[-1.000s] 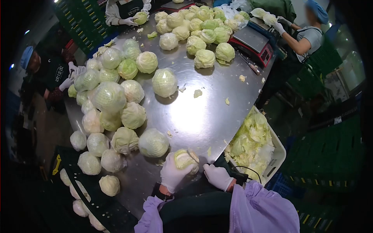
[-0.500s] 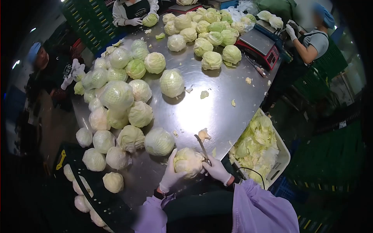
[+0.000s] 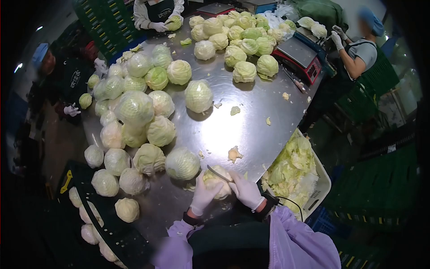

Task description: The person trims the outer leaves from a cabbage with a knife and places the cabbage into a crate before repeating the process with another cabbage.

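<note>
My left hand [image 3: 204, 194], in a white glove, is wrapped round the left side of a pale cabbage [image 3: 217, 180] at the table's near edge. In my right hand [image 3: 245, 190], also gloved, is a curved knife [image 3: 218, 173], its blade lying across the top of the cabbage and pointing to the upper left. The right fingers also rest near the cabbage's right side. Just beyond it a piece of cut cabbage [image 3: 234, 154] lies on the metal table [image 3: 264, 121]. A wrapped cabbage [image 3: 182, 164] sits to the left of my left hand.
Wrapped cabbages [image 3: 134, 107] are heaped on the left, bare ones [image 3: 244, 71] at the back. A white basket of leaves [image 3: 324, 179] stands right, a dark crate [image 3: 114, 237] lower left. A red scale [image 3: 309, 71] and another knife [image 3: 294, 81] lie at the back right. Three co-workers surround the table.
The knife has swung from the cabbage's right side to across its top, and my right hand has moved left with it. The co-worker at left has lowered a hand.
</note>
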`<move>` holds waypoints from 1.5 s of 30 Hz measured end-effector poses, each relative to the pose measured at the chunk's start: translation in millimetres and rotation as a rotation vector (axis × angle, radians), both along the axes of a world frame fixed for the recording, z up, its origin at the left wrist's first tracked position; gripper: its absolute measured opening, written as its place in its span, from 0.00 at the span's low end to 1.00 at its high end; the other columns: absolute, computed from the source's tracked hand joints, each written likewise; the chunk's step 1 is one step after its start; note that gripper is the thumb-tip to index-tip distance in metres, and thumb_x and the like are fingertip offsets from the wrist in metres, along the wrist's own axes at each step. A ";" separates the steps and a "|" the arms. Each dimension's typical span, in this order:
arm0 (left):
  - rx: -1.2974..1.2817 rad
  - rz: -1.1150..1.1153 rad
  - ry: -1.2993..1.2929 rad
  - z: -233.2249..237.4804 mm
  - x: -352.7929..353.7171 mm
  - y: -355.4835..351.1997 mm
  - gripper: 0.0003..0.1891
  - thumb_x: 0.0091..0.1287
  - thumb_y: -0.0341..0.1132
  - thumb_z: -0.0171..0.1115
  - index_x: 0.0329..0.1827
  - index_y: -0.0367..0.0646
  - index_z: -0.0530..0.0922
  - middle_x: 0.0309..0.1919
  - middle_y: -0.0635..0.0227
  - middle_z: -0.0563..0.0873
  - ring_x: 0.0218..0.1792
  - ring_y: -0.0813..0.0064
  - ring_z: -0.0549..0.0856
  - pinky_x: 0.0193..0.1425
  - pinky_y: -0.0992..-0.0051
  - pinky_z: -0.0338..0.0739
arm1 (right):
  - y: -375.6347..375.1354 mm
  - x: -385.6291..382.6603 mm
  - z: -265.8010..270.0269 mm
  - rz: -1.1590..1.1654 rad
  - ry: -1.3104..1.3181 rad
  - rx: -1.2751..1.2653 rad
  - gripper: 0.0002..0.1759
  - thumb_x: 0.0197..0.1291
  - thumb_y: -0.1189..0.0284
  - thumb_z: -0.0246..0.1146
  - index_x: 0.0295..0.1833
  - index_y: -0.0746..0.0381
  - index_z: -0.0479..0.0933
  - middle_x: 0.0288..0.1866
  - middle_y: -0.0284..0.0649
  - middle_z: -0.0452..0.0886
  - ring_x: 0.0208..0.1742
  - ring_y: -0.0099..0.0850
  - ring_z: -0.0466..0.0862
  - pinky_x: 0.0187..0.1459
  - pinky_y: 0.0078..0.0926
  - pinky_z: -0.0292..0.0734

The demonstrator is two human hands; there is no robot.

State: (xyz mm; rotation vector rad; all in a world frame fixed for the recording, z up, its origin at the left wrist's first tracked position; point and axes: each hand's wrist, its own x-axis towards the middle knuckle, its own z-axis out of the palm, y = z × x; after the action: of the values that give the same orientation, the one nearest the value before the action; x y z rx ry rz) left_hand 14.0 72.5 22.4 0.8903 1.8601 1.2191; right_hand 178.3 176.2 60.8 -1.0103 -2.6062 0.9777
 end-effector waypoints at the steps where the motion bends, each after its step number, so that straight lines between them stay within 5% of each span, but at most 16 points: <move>1: -0.032 0.007 0.012 3.9 0.5 3.2 0.45 0.56 0.42 0.74 0.70 0.30 0.57 0.62 0.50 0.69 0.64 0.63 0.70 0.68 0.68 0.65 | 3.4 -0.8 -2.7 -0.005 -0.004 -0.001 0.26 0.68 0.60 0.53 0.68 0.59 0.64 0.60 0.50 0.75 0.49 0.47 0.82 0.44 0.41 0.79; 7: -0.027 -0.021 -0.037 -1.1 -2.2 4.7 0.45 0.57 0.42 0.73 0.70 0.30 0.56 0.62 0.51 0.68 0.63 0.65 0.70 0.67 0.68 0.67 | 29.7 -3.4 -24.7 -0.078 0.276 0.015 0.14 0.69 0.63 0.54 0.53 0.58 0.76 0.43 0.50 0.82 0.42 0.50 0.82 0.39 0.44 0.77; 17: 0.003 -0.252 -0.323 -2.4 -35.8 2.2 0.44 0.58 0.39 0.72 0.71 0.31 0.55 0.63 0.55 0.69 0.64 0.69 0.70 0.67 0.69 0.67 | 50.7 4.7 -50.8 -0.169 0.225 -0.152 0.13 0.70 0.64 0.54 0.51 0.59 0.76 0.32 0.52 0.82 0.32 0.53 0.81 0.33 0.44 0.76; 19: 0.060 -0.332 -0.328 -4.2 -45.6 -9.7 0.45 0.58 0.39 0.73 0.72 0.31 0.53 0.64 0.54 0.68 0.64 0.69 0.70 0.68 0.69 0.66 | 56.0 13.9 -54.3 -0.349 0.127 -0.558 0.15 0.71 0.62 0.52 0.54 0.58 0.76 0.25 0.46 0.80 0.22 0.43 0.80 0.28 0.37 0.75; 21: 0.121 -0.410 -0.323 -8.4 -54.2 -24.8 0.47 0.58 0.39 0.73 0.74 0.32 0.52 0.65 0.54 0.68 0.65 0.68 0.70 0.69 0.69 0.66 | 62.3 38.8 -102.6 -0.283 0.186 -0.358 0.17 0.74 0.60 0.48 0.54 0.58 0.76 0.20 0.32 0.75 0.15 0.21 0.73 0.19 0.21 0.70; 23: 0.063 -0.300 -0.150 -17.9 -55.8 -51.5 0.50 0.57 0.39 0.74 0.75 0.34 0.48 0.68 0.53 0.65 0.67 0.65 0.69 0.71 0.68 0.64 | 61.4 53.9 -69.0 -0.318 0.175 -0.762 0.19 0.73 0.60 0.48 0.55 0.61 0.75 0.22 0.32 0.77 0.15 0.20 0.73 0.17 0.18 0.67; 25: 0.143 -0.087 -0.512 -3.8 -26.1 -61.5 0.54 0.55 0.39 0.76 0.76 0.32 0.46 0.70 0.52 0.62 0.71 0.63 0.63 0.72 0.67 0.62 | 59.6 65.8 -70.1 -0.322 0.247 -0.835 0.19 0.73 0.60 0.49 0.57 0.62 0.75 0.22 0.32 0.77 0.15 0.20 0.73 0.17 0.18 0.67; 27: 0.097 0.002 -0.117 3.0 -0.9 -58.1 0.55 0.53 0.41 0.77 0.75 0.30 0.47 0.70 0.49 0.62 0.71 0.60 0.63 0.71 0.67 0.63 | 54.6 64.4 -43.0 -0.419 0.160 -0.643 0.20 0.72 0.61 0.52 0.60 0.64 0.73 0.22 0.35 0.78 0.15 0.20 0.74 0.17 0.21 0.68; 28: 0.097 0.009 -0.123 8.6 4.7 -54.1 0.55 0.53 0.41 0.77 0.75 0.30 0.47 0.70 0.49 0.62 0.71 0.60 0.63 0.71 0.67 0.63 | 51.6 59.5 -24.9 -0.392 0.126 -0.464 0.23 0.69 0.62 0.55 0.64 0.64 0.68 0.35 0.46 0.83 0.25 0.32 0.83 0.25 0.29 0.77; 29: 0.072 0.016 -0.025 15.0 8.7 -47.2 0.56 0.52 0.44 0.77 0.75 0.29 0.48 0.69 0.47 0.63 0.70 0.58 0.64 0.71 0.66 0.63 | 42.3 52.6 -14.3 -0.395 0.120 -0.459 0.23 0.69 0.62 0.55 0.64 0.64 0.68 0.35 0.46 0.83 0.25 0.32 0.83 0.25 0.29 0.77; 31: 0.055 0.007 0.066 19.8 11.2 -33.9 0.57 0.50 0.47 0.78 0.74 0.28 0.49 0.68 0.45 0.64 0.69 0.56 0.66 0.70 0.65 0.63 | 21.6 33.6 3.9 0.020 0.220 0.095 0.30 0.66 0.62 0.58 0.70 0.62 0.61 0.56 0.56 0.78 0.41 0.47 0.85 0.38 0.37 0.81; 33: 0.021 -0.134 0.257 22.0 7.7 -22.0 0.55 0.47 0.49 0.78 0.72 0.30 0.55 0.62 0.45 0.70 0.63 0.53 0.72 0.67 0.62 0.66 | 9.0 16.4 21.5 0.207 0.049 0.006 0.35 0.64 0.59 0.59 0.72 0.61 0.57 0.69 0.58 0.66 0.51 0.54 0.80 0.47 0.41 0.80; 34: 0.026 -0.138 0.257 26.1 7.7 -18.9 0.55 0.47 0.49 0.78 0.72 0.30 0.55 0.62 0.45 0.70 0.63 0.53 0.72 0.67 0.62 0.66 | 4.5 7.1 13.2 0.234 0.092 0.199 0.36 0.65 0.58 0.57 0.73 0.61 0.55 0.69 0.55 0.66 0.45 0.46 0.84 0.46 0.37 0.80; 39: -0.149 -0.428 0.441 36.4 2.1 -8.3 0.52 0.47 0.54 0.76 0.70 0.32 0.59 0.61 0.41 0.71 0.61 0.46 0.73 0.64 0.59 0.68 | 11.3 -6.4 10.6 0.226 -0.041 0.147 0.32 0.64 0.57 0.58 0.69 0.61 0.60 0.66 0.52 0.69 0.41 0.46 0.85 0.39 0.39 0.81; 41: -0.133 -0.363 0.447 35.3 4.8 -8.6 0.52 0.47 0.55 0.75 0.70 0.33 0.60 0.63 0.41 0.70 0.62 0.45 0.72 0.66 0.59 0.66 | 16.9 -6.1 7.2 0.212 -0.044 0.198 0.30 0.64 0.57 0.57 0.66 0.61 0.63 0.63 0.51 0.73 0.37 0.46 0.85 0.36 0.41 0.82; 45: -0.019 -0.283 0.382 35.1 -1.8 -6.4 0.48 0.48 0.56 0.75 0.68 0.38 0.66 0.69 0.44 0.64 0.69 0.44 0.65 0.72 0.59 0.61 | 42.5 -9.0 11.7 0.175 -0.022 0.153 0.20 0.64 0.58 0.58 0.56 0.58 0.72 0.41 0.49 0.83 0.35 0.47 0.84 0.34 0.42 0.79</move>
State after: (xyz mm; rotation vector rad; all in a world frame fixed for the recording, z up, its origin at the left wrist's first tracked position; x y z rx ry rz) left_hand 12.3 66.1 57.5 1.3996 1.9446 0.9009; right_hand 169.3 218.7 72.6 -0.7717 -2.7759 0.7897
